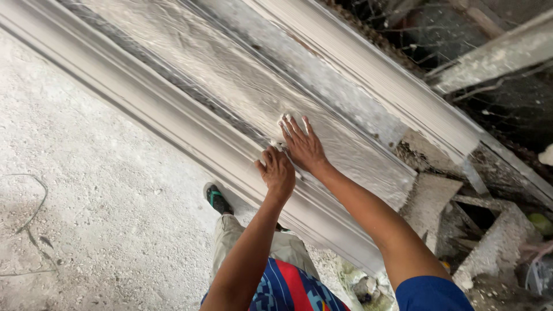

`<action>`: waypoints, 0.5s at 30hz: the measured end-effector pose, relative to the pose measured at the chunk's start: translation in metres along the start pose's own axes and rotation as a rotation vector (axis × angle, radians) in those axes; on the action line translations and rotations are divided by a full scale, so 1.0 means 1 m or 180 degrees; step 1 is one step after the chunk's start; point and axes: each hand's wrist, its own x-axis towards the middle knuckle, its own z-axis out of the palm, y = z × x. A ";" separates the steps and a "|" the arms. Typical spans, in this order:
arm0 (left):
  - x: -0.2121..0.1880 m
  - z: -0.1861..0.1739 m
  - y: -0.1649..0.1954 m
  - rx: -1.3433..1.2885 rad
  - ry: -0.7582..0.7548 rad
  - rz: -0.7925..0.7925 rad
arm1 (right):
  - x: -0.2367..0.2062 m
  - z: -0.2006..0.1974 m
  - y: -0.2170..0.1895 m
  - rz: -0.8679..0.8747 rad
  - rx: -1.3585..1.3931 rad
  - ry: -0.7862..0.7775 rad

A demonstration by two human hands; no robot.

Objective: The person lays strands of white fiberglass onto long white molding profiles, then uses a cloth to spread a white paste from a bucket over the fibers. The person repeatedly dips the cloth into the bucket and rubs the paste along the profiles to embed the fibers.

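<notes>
A long white plaster moulding (219, 75) runs diagonally from upper left to lower right, with a wide fibrous band down its middle. My right hand (302, 144) lies flat on that band, fingers spread and smeared with wet white plaster. My left hand (277, 171) is curled just beside it at the band's near edge, pinching a small lump of white plaster or fibre against the moulding. Both forearms reach in from the bottom of the view.
A rough, dusty concrete floor (86, 190) spreads to the left, with a thin wire lying on it. My foot in a dark sandal (216, 198) stands by the moulding. Concrete blocks (495, 242) and rubble support the moulding's lower right end.
</notes>
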 end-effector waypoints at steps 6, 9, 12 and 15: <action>0.071 -0.045 -0.087 0.0052 0.0036 -0.0042 | 0.117 -0.012 -0.044 -0.0082 -0.0178 -0.0019; 0.122 -0.075 -0.139 0.0053 0.0125 -0.0043 | 0.192 -0.023 -0.066 -0.0090 -0.0481 0.0107; 0.170 -0.104 -0.192 0.0140 0.0147 0.0049 | 0.266 -0.035 -0.086 -0.0127 -0.0402 -0.0008; 0.220 -0.136 -0.245 0.0197 -0.0077 0.0169 | 0.334 -0.043 -0.109 -0.0161 -0.0285 -0.0178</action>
